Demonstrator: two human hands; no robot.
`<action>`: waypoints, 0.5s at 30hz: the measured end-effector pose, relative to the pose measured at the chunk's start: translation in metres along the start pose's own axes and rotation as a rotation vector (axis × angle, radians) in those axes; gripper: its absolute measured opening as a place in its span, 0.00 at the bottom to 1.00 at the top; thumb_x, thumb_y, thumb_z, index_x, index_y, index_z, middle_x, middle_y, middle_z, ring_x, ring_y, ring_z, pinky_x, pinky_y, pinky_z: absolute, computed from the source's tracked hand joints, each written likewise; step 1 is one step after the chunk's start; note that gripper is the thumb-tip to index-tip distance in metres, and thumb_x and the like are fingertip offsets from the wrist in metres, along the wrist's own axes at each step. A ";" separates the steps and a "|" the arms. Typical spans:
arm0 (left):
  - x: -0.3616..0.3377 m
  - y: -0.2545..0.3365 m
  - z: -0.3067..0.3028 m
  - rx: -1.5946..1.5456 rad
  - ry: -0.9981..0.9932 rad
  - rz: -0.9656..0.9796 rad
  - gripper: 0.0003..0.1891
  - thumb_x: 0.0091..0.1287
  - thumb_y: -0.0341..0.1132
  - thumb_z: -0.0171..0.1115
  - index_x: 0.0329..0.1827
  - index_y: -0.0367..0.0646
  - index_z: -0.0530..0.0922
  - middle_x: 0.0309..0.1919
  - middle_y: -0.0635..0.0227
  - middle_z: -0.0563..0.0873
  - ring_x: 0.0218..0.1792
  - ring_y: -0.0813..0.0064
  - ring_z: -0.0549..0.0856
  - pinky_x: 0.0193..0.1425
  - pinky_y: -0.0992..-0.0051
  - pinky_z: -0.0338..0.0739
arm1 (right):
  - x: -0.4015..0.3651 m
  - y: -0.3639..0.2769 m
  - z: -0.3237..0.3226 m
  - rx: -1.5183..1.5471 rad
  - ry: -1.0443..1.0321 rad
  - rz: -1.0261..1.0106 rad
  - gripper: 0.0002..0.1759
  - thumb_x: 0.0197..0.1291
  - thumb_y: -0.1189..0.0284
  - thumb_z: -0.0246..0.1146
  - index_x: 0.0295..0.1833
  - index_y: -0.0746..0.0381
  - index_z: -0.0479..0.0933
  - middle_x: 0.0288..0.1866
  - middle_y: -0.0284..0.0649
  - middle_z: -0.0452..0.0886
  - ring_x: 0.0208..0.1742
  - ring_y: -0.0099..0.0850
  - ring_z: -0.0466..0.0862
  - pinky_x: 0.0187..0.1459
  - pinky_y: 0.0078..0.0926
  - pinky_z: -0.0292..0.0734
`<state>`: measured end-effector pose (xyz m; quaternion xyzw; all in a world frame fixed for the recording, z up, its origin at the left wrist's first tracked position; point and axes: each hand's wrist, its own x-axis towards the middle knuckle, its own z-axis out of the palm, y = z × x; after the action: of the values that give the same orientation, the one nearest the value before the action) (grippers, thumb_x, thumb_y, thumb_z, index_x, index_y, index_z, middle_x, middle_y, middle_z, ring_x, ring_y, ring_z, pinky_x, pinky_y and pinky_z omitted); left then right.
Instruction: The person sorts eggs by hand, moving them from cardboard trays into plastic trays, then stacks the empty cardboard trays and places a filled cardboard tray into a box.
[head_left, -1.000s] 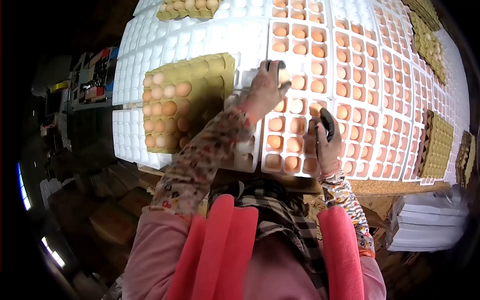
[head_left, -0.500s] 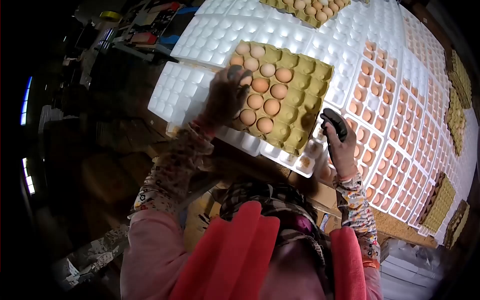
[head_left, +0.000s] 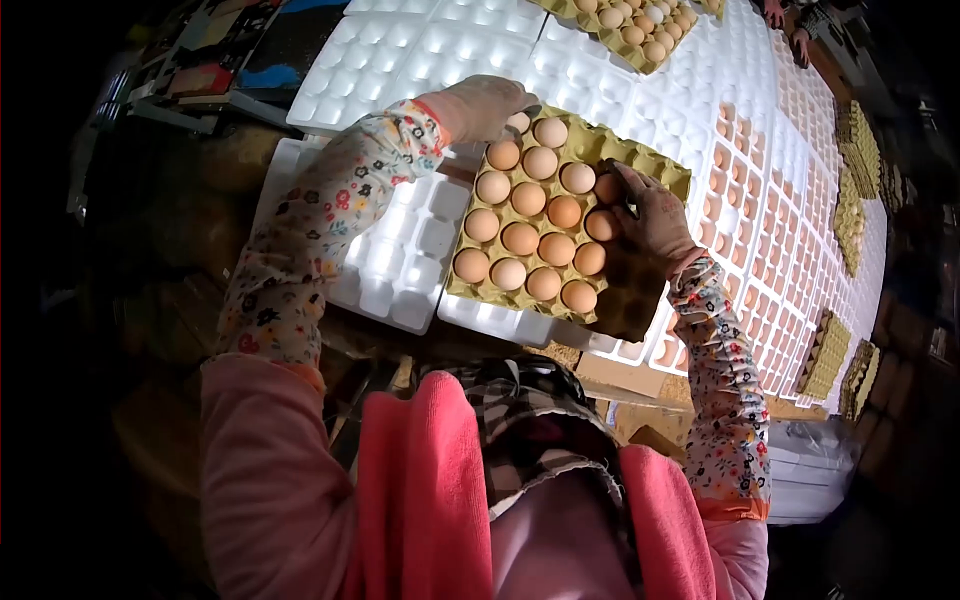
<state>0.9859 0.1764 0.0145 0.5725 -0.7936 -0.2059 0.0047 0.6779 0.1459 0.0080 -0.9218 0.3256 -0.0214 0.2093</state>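
Observation:
A yellow-green egg tray [head_left: 646,160] lies before me, with rows of brown and pale eggs [head_left: 527,198] in its cups. At the tray's far left corner, my left hand [head_left: 490,108] curls its fingers over a pale egg [head_left: 518,122], partly hiding it. My right hand [head_left: 655,212] reaches in from the right, its dark-tipped fingers closed around a brown egg [head_left: 607,187] in the tray's upper right part. Below that hand, the tray's right side lies in shadow. Both forearms wear flowered sleeves.
White moulded trays [head_left: 405,245] cover the table around the egg tray; those at the right hold many eggs [head_left: 735,230]. Another filled egg tray [head_left: 640,35] is at the back. Stacked trays [head_left: 825,355] stand along the right. Another person's hand [head_left: 800,45] shows at the top right.
More eggs sit in the tray. My left hand has moved to its far left corner. My right hand has come from beside the tray onto an egg. The view has shifted.

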 end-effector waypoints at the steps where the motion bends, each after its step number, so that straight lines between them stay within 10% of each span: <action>1: -0.003 -0.003 0.002 0.046 0.056 0.052 0.28 0.61 0.39 0.65 0.64 0.42 0.72 0.55 0.59 0.80 0.58 0.61 0.79 0.63 0.67 0.72 | 0.000 0.003 -0.002 0.035 -0.023 0.015 0.33 0.59 0.66 0.61 0.70 0.57 0.64 0.60 0.46 0.77 0.58 0.45 0.78 0.57 0.40 0.75; 6: -0.030 -0.039 0.028 -1.802 0.495 -0.128 0.21 0.67 0.41 0.57 0.60 0.37 0.75 0.49 0.61 0.81 0.49 0.69 0.82 0.50 0.66 0.82 | 0.005 -0.017 -0.002 1.628 0.297 0.466 0.22 0.64 0.67 0.57 0.62 0.63 0.73 0.51 0.36 0.80 0.48 0.28 0.81 0.47 0.24 0.77; 7: -0.030 -0.041 0.037 -1.952 0.641 -0.190 0.22 0.67 0.43 0.59 0.56 0.34 0.77 0.45 0.64 0.83 0.45 0.69 0.83 0.50 0.64 0.82 | 0.017 -0.020 -0.012 0.925 0.298 0.239 0.20 0.64 0.66 0.57 0.59 0.63 0.75 0.49 0.36 0.81 0.46 0.27 0.81 0.46 0.23 0.77; 8: -0.029 -0.049 0.049 -1.640 0.563 -0.207 0.23 0.65 0.47 0.60 0.53 0.35 0.79 0.43 0.65 0.84 0.42 0.69 0.84 0.49 0.67 0.82 | 0.032 -0.018 -0.015 0.223 0.257 0.012 0.18 0.64 0.66 0.58 0.55 0.63 0.77 0.46 0.36 0.81 0.43 0.26 0.81 0.45 0.23 0.77; 9: -0.030 -0.044 0.041 -1.326 0.503 -0.215 0.24 0.64 0.50 0.62 0.50 0.36 0.80 0.41 0.66 0.84 0.40 0.70 0.84 0.48 0.71 0.81 | 0.050 -0.020 0.002 1.078 0.260 0.291 0.16 0.61 0.67 0.62 0.50 0.65 0.78 0.41 0.38 0.83 0.41 0.27 0.81 0.46 0.24 0.77; 10: -0.030 -0.040 0.030 -1.346 0.272 -0.337 0.23 0.65 0.51 0.62 0.49 0.38 0.81 0.40 0.66 0.85 0.39 0.69 0.85 0.48 0.73 0.80 | 0.069 -0.015 -0.008 1.172 0.072 0.421 0.17 0.59 0.68 0.63 0.51 0.66 0.78 0.40 0.40 0.83 0.42 0.26 0.81 0.46 0.24 0.77; 12: -0.035 0.003 0.004 -0.107 0.046 -0.173 0.23 0.61 0.51 0.66 0.55 0.48 0.81 0.53 0.63 0.82 0.43 0.69 0.85 0.52 0.72 0.78 | 0.102 -0.033 -0.003 0.710 -0.001 0.132 0.22 0.58 0.65 0.63 0.56 0.64 0.75 0.41 0.44 0.84 0.43 0.33 0.83 0.47 0.29 0.78; 15: -0.044 -0.014 0.020 -0.212 0.063 -0.118 0.27 0.62 0.50 0.64 0.62 0.47 0.75 0.53 0.62 0.82 0.45 0.68 0.85 0.52 0.70 0.79 | 0.127 -0.036 -0.001 0.194 -0.162 0.056 0.28 0.59 0.66 0.63 0.65 0.61 0.70 0.45 0.45 0.84 0.48 0.39 0.84 0.50 0.33 0.77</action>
<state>1.0090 0.2191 0.0018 0.6205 -0.7319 -0.2707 0.0780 0.7992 0.0935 0.0115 -0.8865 0.3297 0.0277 0.3236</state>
